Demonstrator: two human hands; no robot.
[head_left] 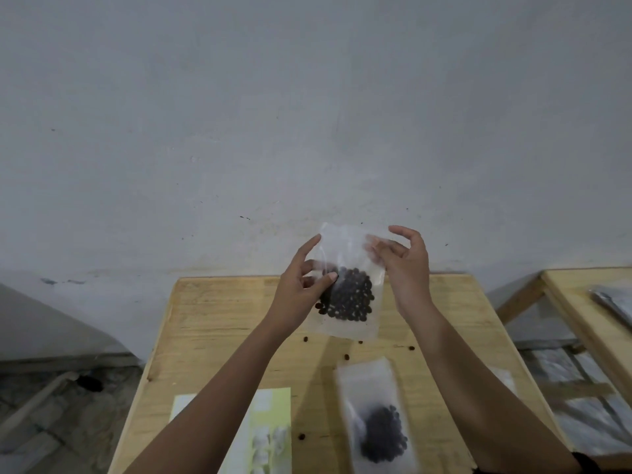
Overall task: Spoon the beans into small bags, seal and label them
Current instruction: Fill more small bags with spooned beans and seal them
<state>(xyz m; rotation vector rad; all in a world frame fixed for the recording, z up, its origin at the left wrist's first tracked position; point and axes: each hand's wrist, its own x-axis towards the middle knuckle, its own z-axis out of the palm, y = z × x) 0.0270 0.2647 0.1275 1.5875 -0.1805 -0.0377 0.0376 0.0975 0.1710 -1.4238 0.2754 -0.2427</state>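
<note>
A small clear plastic bag [345,248] hangs upright above the far part of the wooden table [219,323], with dark beans [350,299] heaped in its lower half. My left hand [302,285] pinches the bag's left side, thumb in front near the beans. My right hand [405,265] holds the upper right corner, its fingertips behind the plastic. A second clear bag [374,415] with a clump of dark beans lies flat on the table near me, at the right.
Loose beans [346,356] are scattered over the table. A pale green sheet with white label pieces [270,436] lies at the near left. Another wooden table [581,313] with plastic sheets stands to the right. A grey wall rises behind.
</note>
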